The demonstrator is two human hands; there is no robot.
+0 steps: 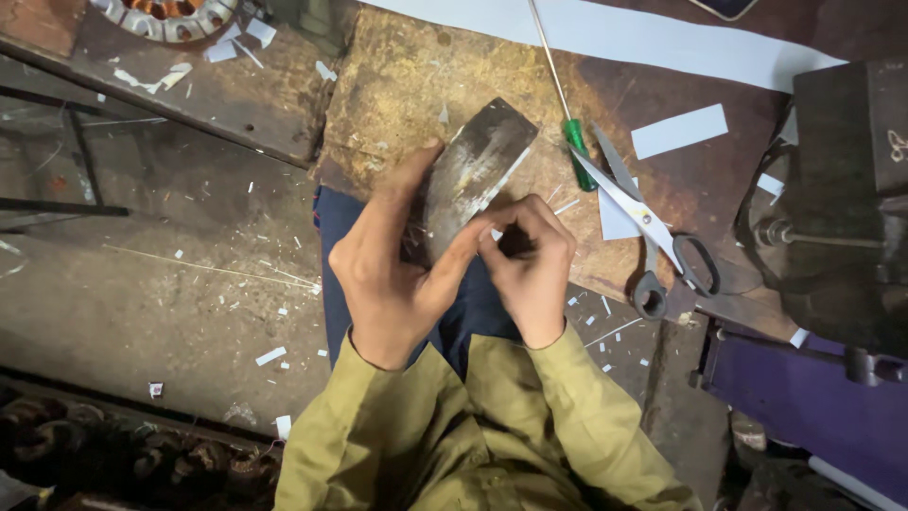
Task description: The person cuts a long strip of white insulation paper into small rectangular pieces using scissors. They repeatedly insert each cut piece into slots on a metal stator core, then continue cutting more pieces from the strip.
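I'm gripping the curved metal piece w/ my left hand, thumb running up its left edge, fingers wrapping round the lower end. My right hand is pinching tight at the piece's bottom right edge, fingertips pressing on a small white paper strip that's lying along that edge. The piece is leaning over the wooden bench, just above my lap. Right of it, scissors are lying open beside a green-handled screwdriver; white paper scraps are sitting near them. A dark vise is standing at far right.
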